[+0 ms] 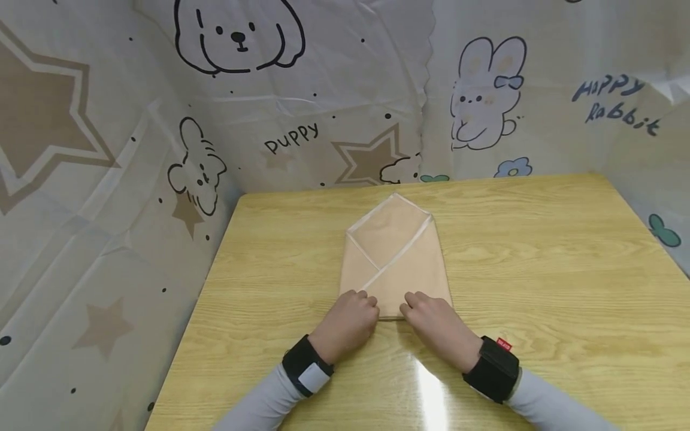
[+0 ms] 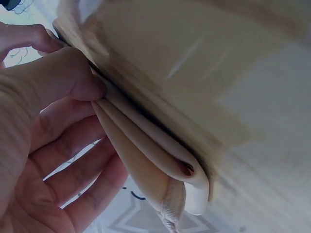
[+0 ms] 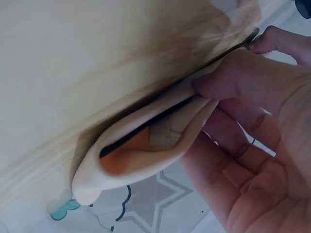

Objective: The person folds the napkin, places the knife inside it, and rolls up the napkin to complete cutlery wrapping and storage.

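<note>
A peach cloth [image 1: 412, 266] with pale edging lies folded into an envelope shape, its pointed flap facing away from me. At the left of its near edge my left hand [image 1: 345, 323] pinches the fabric between thumb and fingers. My right hand [image 1: 439, 326] pinches the same edge farther right, a short gap apart. In the left wrist view the folded layers [image 2: 136, 160] open out as loops beside the thumb. Within the fold in the right wrist view, an orange patch [image 3: 127, 156] shows beside a dark strip; what these belong to is hidden.
The cloth lies on a light wood-grain table [image 1: 555, 257], which reflects a bright streak near its front. A printed curtain [image 1: 345, 72] with cartoon animals and stars hangs behind and at both sides. Both wrists wear black bands [image 1: 493, 368].
</note>
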Tool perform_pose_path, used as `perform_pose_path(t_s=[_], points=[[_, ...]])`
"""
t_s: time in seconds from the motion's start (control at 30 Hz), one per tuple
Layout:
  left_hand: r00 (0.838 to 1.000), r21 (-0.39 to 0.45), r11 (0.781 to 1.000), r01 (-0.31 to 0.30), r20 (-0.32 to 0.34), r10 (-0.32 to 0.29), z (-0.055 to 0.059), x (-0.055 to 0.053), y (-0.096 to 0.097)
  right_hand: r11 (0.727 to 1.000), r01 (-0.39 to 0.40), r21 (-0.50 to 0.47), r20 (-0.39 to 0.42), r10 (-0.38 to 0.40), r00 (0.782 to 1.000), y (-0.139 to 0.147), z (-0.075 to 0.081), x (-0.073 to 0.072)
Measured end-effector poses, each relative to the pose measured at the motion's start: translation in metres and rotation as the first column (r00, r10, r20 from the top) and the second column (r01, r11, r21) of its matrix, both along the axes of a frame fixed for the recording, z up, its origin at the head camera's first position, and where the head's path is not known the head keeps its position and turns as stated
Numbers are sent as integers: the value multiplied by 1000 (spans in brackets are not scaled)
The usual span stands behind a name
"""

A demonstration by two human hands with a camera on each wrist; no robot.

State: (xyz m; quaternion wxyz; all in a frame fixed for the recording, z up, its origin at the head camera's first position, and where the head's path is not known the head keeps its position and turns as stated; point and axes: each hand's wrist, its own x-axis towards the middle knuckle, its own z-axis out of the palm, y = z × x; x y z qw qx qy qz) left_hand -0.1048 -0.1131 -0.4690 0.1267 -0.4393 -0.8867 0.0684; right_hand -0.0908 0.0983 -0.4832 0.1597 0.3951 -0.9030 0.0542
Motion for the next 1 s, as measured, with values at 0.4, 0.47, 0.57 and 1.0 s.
perform_pose_path(t_s=[0.4, 0.47, 0.57, 1.0], points=[[981, 155, 982, -106, 179, 78, -1, -18, -2, 994, -31, -103, 229, 54, 972, 13, 13, -28], [966, 190, 971, -143, 242, 95, -2, -23, -4, 989, -46, -140, 298, 87, 951, 16, 15, -35], [937, 210, 960, -186, 333, 109, -1, -29, -6, 983, -74, -169, 371, 133, 919, 19, 18, -43], [883, 168, 960, -222, 453, 125, 12, -55, -4, 996, 20, -92, 351, 14, 936, 21, 19, -55]])
